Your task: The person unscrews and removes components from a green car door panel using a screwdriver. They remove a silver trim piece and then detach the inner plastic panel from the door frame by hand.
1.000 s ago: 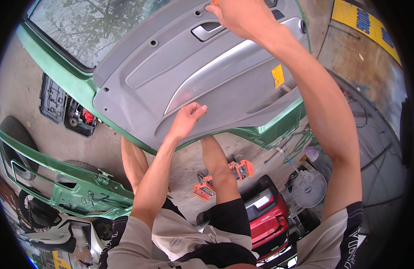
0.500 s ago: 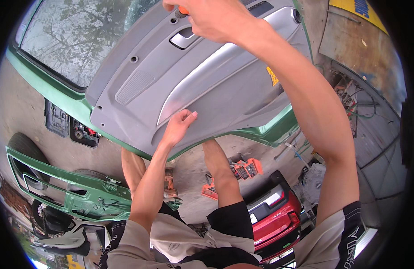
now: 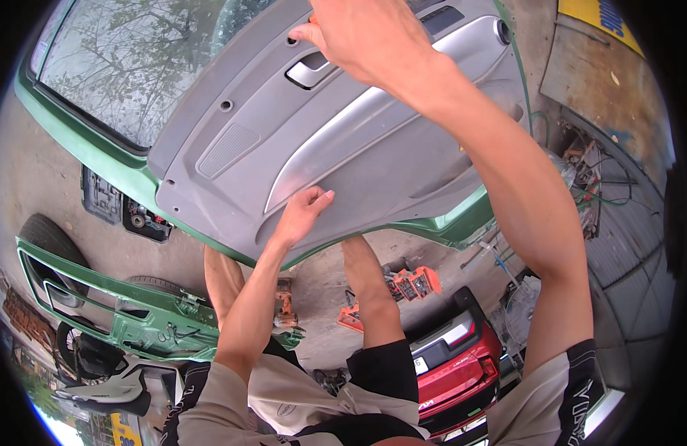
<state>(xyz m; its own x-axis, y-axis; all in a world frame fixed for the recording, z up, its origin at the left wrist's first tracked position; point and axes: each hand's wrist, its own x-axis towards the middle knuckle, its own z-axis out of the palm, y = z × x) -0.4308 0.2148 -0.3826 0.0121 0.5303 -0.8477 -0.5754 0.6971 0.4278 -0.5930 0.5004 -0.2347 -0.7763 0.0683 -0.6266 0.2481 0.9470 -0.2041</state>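
Observation:
A grey door trim panel [image 3: 373, 156] lies against a green car door [image 3: 83, 149] with a window [image 3: 135, 67]. My left hand [image 3: 302, 212] rests flat on the panel's lower edge, fingers together. At the top, my right hand [image 3: 366, 37] is closed around a tool of which only a small orange tip [image 3: 311, 18] shows. It sits just above the panel's silver inner handle [image 3: 310, 70]. My bare legs stand below the door.
A green bumper part [image 3: 135, 316] and a tyre [image 3: 53, 238] lie at lower left. An open black tool case [image 3: 124, 212] sits on the concrete floor. Orange power tools [image 3: 410, 284], a red case [image 3: 455, 357] and a fan [image 3: 522, 312] lie around my feet.
My right hand has moved left along the panel's top to just above the silver handle. My left hand stays pressed on the lower edge. The view has tilted.

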